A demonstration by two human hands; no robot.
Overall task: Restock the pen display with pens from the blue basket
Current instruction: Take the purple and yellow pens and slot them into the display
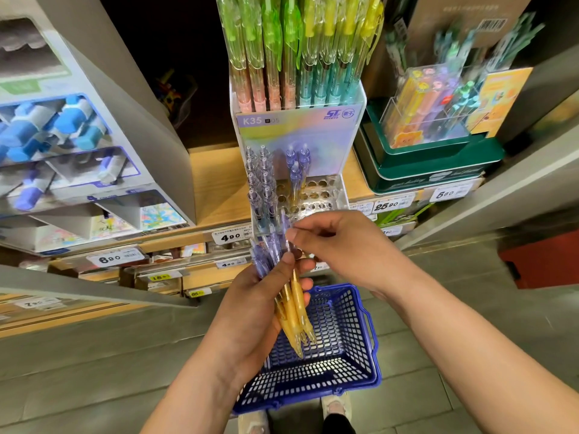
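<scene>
Right now the left hand [250, 302] is wrapped around a bundle of pens [296, 305], purple tops up and yellow barrels pointing toward 6 o'clock, with its fingers curled firmly on the bundle. The right hand [341, 245], at 3 o'clock of the bundle, pinches the purple top of one pen [284, 222] between thumb and forefinger.

The pen display [316, 195] stands just beyond the hands at 12 o'clock, on the wooden shelf [213, 189]. A column of clear pens [261, 183] fills the 9 o'clock side of its perforated tray. Three purple-topped pens [297, 164] stand near the middle, and open holes run across to 3 o'clock. The blue basket [344, 364] sits on the floor at 6 o'clock under the hands; no pens show in the part that can be seen.

The step in hand looks like drawing one pen out and seating it. To do that well:

- Ease the left hand's grip a little, so the neighbouring pens do not ride up with the one being pulled.
- Pull the pen straight along the bundle toward 12 o'clock.
- Carry the pen tip-down, as it already points.
- Aim for a free hole just beside the purple group, so the colours stay together.
- Lower the pen upright until it settles, because a tilted entry could knock over the standing pens.
</scene>
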